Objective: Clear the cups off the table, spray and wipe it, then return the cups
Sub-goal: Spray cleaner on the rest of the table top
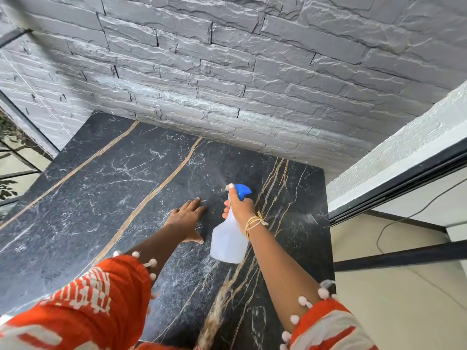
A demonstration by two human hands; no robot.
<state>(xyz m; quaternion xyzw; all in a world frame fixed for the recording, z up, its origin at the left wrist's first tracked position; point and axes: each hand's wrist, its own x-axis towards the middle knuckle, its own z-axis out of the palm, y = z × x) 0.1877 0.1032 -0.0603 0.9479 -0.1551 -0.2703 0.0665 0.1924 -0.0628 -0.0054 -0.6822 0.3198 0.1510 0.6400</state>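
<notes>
Here, right of centre in the frame, the right hand (240, 207) grips a translucent spray bottle (228, 239) with a blue trigger head, held above the black marble table (101, 188). Just beside it, the left hand (188, 218) rests flat, fingers spread, on the tabletop.

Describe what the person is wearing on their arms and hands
Both arms wear loose orange sleeves with white printed patterns, the left sleeve and the right sleeve, each edged with small white pom-poms. The forearms are bare below them. Yellow thread bands wrap the right wrist. Neither the left hand nor the right hand is gloved.
</notes>
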